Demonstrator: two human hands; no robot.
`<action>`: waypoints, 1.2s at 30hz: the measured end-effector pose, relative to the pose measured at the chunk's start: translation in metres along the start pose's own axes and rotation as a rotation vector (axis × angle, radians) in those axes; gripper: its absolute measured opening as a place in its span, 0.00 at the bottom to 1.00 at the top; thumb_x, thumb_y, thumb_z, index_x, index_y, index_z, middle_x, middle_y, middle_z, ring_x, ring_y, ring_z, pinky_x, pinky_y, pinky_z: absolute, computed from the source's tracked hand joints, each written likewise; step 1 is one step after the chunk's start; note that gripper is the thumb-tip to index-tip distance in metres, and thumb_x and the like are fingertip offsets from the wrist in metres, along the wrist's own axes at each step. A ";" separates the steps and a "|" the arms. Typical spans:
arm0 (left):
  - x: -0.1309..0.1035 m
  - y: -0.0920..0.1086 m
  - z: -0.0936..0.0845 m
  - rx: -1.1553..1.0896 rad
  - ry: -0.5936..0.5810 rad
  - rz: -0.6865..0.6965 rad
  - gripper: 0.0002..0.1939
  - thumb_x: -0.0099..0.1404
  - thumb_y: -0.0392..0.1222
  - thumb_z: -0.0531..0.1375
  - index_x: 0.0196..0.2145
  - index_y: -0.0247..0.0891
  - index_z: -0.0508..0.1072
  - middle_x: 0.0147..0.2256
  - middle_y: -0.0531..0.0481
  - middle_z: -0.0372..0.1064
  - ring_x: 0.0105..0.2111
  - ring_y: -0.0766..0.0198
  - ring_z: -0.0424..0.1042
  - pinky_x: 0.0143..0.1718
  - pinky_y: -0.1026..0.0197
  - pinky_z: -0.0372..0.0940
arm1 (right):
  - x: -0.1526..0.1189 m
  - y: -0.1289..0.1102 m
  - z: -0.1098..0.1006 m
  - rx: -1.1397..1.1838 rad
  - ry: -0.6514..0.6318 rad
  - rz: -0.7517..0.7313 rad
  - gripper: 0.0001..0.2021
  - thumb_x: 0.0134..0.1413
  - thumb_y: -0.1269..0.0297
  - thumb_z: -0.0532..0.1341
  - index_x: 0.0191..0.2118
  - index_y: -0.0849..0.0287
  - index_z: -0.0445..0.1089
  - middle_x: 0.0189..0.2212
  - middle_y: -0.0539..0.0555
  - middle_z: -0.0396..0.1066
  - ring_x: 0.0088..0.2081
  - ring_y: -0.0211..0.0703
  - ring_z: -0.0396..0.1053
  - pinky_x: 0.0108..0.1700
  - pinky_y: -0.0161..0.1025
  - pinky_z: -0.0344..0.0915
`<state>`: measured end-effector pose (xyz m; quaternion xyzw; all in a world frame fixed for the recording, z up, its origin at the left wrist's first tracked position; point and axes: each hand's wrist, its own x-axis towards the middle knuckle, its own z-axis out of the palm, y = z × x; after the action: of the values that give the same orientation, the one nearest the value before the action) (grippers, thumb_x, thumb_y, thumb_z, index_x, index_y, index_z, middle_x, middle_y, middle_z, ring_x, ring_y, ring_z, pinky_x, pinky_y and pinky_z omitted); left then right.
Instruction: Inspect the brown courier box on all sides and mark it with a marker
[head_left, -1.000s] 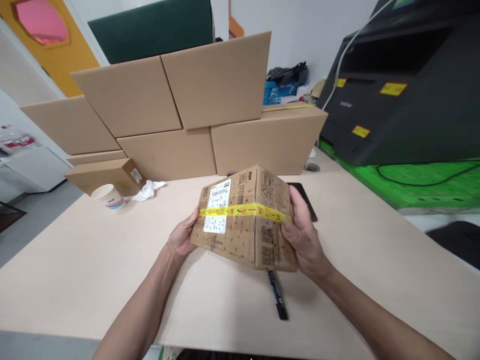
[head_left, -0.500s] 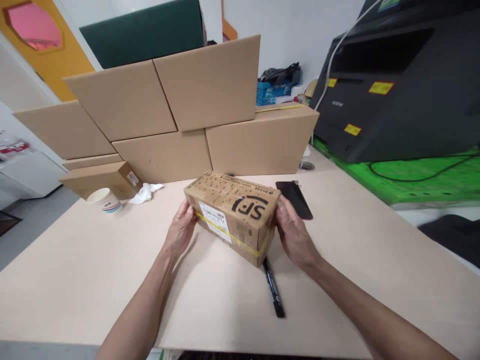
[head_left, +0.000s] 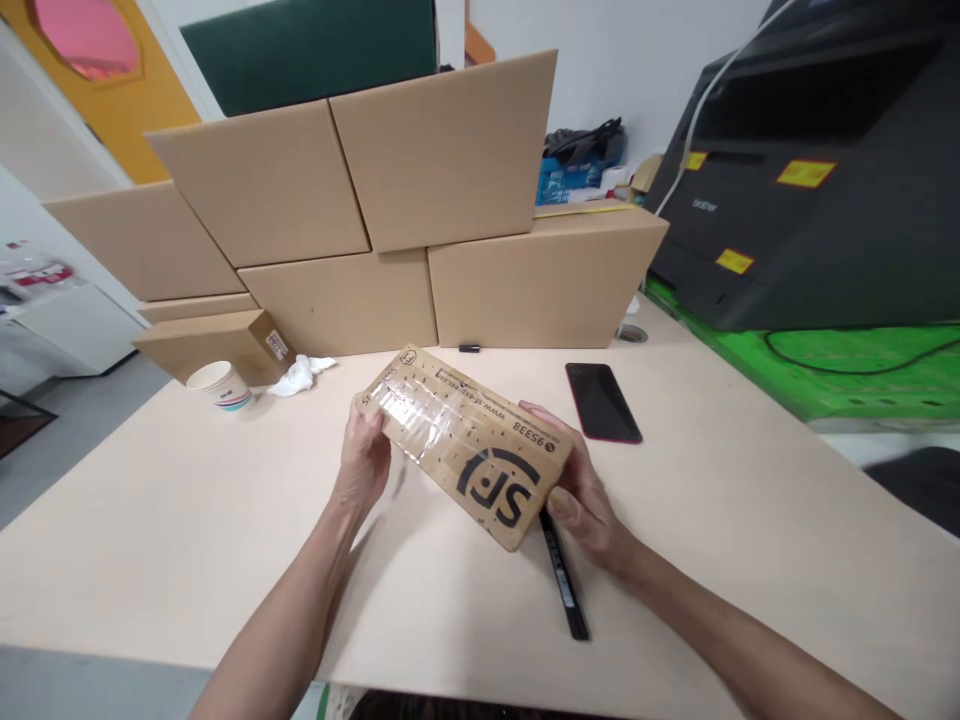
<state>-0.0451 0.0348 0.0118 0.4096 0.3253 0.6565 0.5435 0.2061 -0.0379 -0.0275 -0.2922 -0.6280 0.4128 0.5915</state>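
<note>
Between my two hands is a small brown cardboard box [head_left: 457, 430] with black SF print and clear tape over its top face. My left hand [head_left: 366, 450] grips its left end, and my right hand [head_left: 589, 495] is closed round its right end, thumb at the near corner. The box is tilted, its printed top turned toward me; the side with the label is hidden. A black marker [head_left: 564, 580] lies on the table by my right hand, partly covered at its far end. Right of the box lies a dark phone [head_left: 602, 402] with a red edge.
Large cardboard boxes [head_left: 442, 160] are stacked along the back of the table [head_left: 187, 540]. A paper cup [head_left: 217, 385], crumpled tissue [head_left: 300, 375] and a long box [head_left: 210, 345] sit at left. Behind the phone is a small black cap [head_left: 469, 349]. A printer [head_left: 795, 190] stands at right.
The box has been tipped, so its top face shows more and the labelled side has gone from sight. My right hand has shifted its grip lower. The view has moved slightly.
</note>
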 end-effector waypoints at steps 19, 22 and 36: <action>-0.003 -0.010 -0.002 0.403 -0.062 0.035 0.39 0.66 0.63 0.62 0.69 0.50 0.56 0.70 0.44 0.54 0.70 0.49 0.53 0.71 0.47 0.48 | 0.009 0.012 -0.007 0.085 0.238 0.184 0.34 0.67 0.43 0.54 0.73 0.37 0.42 0.75 0.49 0.46 0.75 0.51 0.44 0.75 0.59 0.43; -0.003 -0.011 -0.002 0.450 -0.035 0.040 0.34 0.68 0.65 0.59 0.65 0.45 0.63 0.67 0.43 0.60 0.69 0.50 0.55 0.70 0.47 0.50 | 0.007 0.015 -0.010 0.032 0.122 0.127 0.47 0.60 0.38 0.61 0.75 0.38 0.32 0.77 0.50 0.33 0.77 0.53 0.34 0.74 0.61 0.39; -0.005 -0.011 -0.005 0.371 -0.182 0.083 0.41 0.63 0.48 0.69 0.70 0.56 0.59 0.73 0.49 0.50 0.70 0.48 0.55 0.68 0.46 0.54 | 0.010 -0.001 -0.003 -0.028 0.150 0.123 0.59 0.53 0.50 0.71 0.73 0.36 0.23 0.77 0.56 0.33 0.76 0.57 0.39 0.72 0.65 0.49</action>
<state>-0.0443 0.0325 -0.0009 0.5732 0.3730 0.5676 0.4584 0.2084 -0.0291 -0.0212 -0.3687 -0.5686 0.4165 0.6060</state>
